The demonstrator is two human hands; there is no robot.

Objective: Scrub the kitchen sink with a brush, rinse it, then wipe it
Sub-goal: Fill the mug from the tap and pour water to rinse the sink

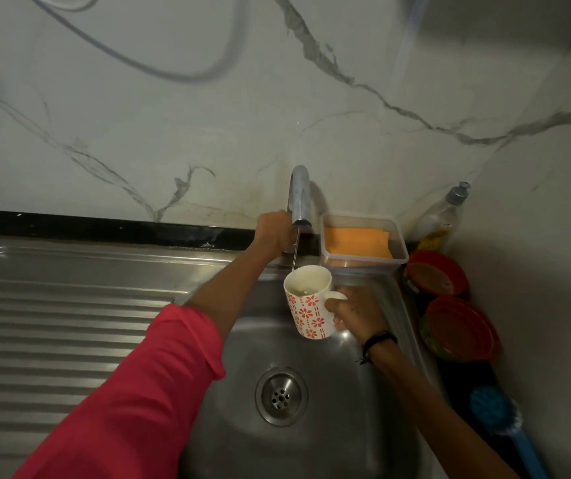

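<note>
A steel sink with a round drain lies below me. My right hand grips the handle of a white mug with red flowers, held over the basin under the chrome tap. A thin stream of water falls from the spout into the mug. My left hand is curled round the tap's base, its fingers hidden behind the tap. A blue scrub brush lies on the dark counter at the right. An orange cloth sits in a clear plastic box behind the sink.
A ribbed steel drainboard stretches to the left. Two red-lidded tubs and a dish-soap bottle crowd the right corner. Marble wall rises behind and to the right.
</note>
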